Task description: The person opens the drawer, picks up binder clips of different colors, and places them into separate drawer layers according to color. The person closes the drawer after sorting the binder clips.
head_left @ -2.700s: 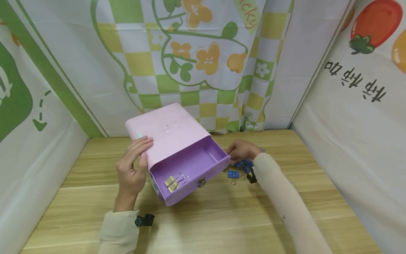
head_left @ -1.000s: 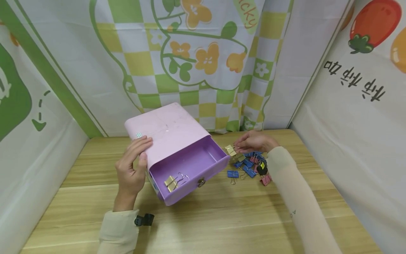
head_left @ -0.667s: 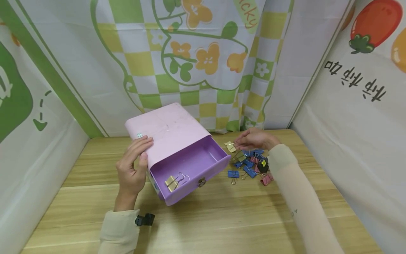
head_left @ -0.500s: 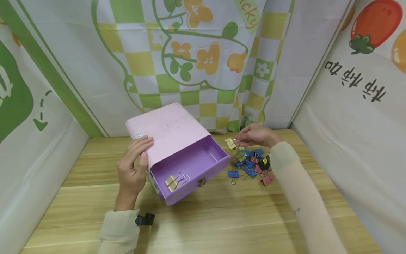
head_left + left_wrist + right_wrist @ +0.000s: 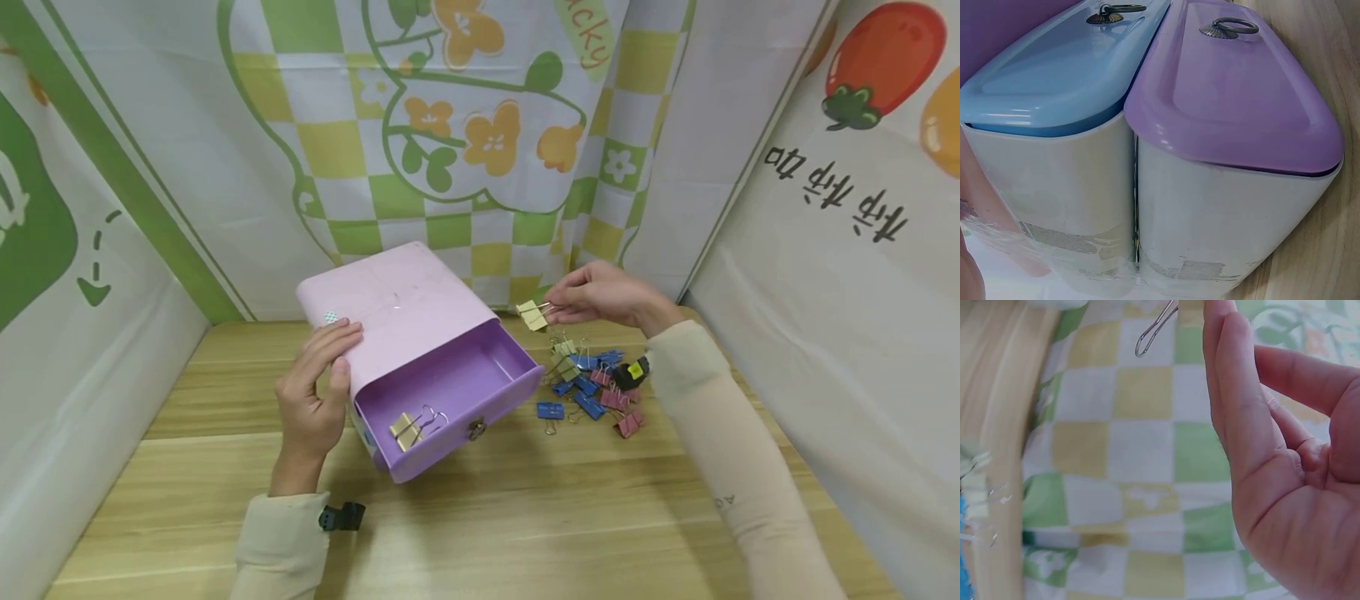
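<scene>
head view: the bench (image 5: 465, 533) is running back to the checkered curtain (image 5: 326, 150), its right edge slanting down beside a white fabric wall (image 5: 810, 333). pink box (image 5: 397, 304) is sitting at an angle near the back edge; purple drawer (image 5: 457, 375) is jutting out of its front, ring pull (image 5: 477, 429) facing the near side. gold clip in the drawer (image 5: 405, 432) is lying toward the drawer's left end. blue clips (image 5: 589, 406), pink clips (image 5: 628, 424) and loose gold clips (image 5: 564, 367) are lying in a heap right of the drawer, wood showing between them and the right edge. left hand (image 5: 311, 404) is resting on the box's left side, fingers relaxed across the top. right hand (image 5: 603, 293) is pinching a held gold clip (image 5: 532, 316) by its wire handles, above the bench and apart from the drawer.

left wrist view: showing what the head view is hiding: a blue drawer front (image 5: 1066, 69) and a second purple drawer front (image 5: 1241, 94), both sitting closed. only slivers of hand are showing at the left edge.

right wrist view: one wire loop (image 5: 1155, 330) is poking in beside the fingers; the top border is cutting off the pinch, so can't tell the grip from here.
</scene>
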The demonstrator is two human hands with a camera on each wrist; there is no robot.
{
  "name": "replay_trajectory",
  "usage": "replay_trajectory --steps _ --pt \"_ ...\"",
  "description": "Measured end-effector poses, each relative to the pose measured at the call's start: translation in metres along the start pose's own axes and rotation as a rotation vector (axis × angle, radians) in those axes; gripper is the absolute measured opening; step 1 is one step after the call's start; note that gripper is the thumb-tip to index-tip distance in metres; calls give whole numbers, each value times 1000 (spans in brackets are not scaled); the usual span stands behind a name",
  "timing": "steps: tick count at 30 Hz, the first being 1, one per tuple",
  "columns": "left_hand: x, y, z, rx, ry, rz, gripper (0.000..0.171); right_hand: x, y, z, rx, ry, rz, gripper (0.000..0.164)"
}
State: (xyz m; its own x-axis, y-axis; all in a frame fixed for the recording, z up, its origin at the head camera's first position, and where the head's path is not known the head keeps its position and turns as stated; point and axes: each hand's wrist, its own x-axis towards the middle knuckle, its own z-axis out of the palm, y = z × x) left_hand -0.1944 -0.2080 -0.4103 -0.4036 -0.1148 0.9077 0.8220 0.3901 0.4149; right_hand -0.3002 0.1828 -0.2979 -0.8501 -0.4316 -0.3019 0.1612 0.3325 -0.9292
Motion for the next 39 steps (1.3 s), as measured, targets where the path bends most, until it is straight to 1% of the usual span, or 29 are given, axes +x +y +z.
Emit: replay_trajectory --steps 4,7,11,15,19,25,32,36,39 --pt "0 0 0 3 -2 -7 32 -10 -15 9 -6 -19 -28 40" --pt "0 1 0 7 1 -5 32 -16 -24 17 -38 -47 -59 37" --pt "1 2 0 7 5 2 32 -22 -34 30 -101 -94 -96 33" --pt "1 2 0 3 4 6 32 -25 -40 45 -128 -137 -112 30" --pt "1 2 1 -3 4 10 33 -25 -42 63 -139 -187 -118 27" --pt "0 0 0 2 4 8 33 -25 -42 89 -203 -263 -132 23" --pt "0 -1 0 0 5 9 33 -26 -42 118 -226 -293 -111 24" --pt "1 0 0 -2 6 10 32 -28 -42 130 -257 -302 -105 25" --pt "1 0 0 0 7 9 32 -28 -41 137 -260 -314 -99 25"
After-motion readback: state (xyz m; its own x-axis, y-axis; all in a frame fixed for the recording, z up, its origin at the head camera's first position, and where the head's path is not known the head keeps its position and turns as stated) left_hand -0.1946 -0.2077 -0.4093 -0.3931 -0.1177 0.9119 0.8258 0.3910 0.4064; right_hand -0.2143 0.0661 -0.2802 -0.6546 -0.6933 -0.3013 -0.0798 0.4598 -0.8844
